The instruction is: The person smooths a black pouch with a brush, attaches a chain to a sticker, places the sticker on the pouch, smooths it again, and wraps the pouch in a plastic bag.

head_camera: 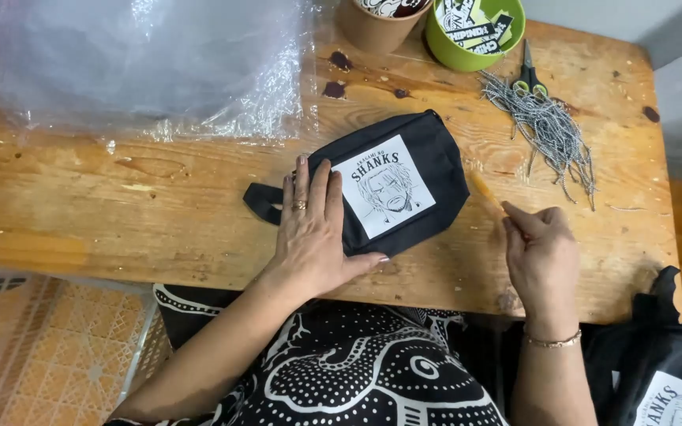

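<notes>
L hand [312, 237] flat, fingers spread, pressing black fabric zip pouch w/ white printed patch [392, 183] mid wooden tabletop [120, 205]. R hand [542, 248] grip pinched on thin yellowish stick [486, 192]. Grey cord pile [548, 130] untouched; no cord attached yet.

Matt black cloth pouch [404, 177] with a smooth white printed patch lies on a worn, stained wooden table [120, 213] (crinkled glossy clear plastic sheeting [144, 63] behind).
</notes>
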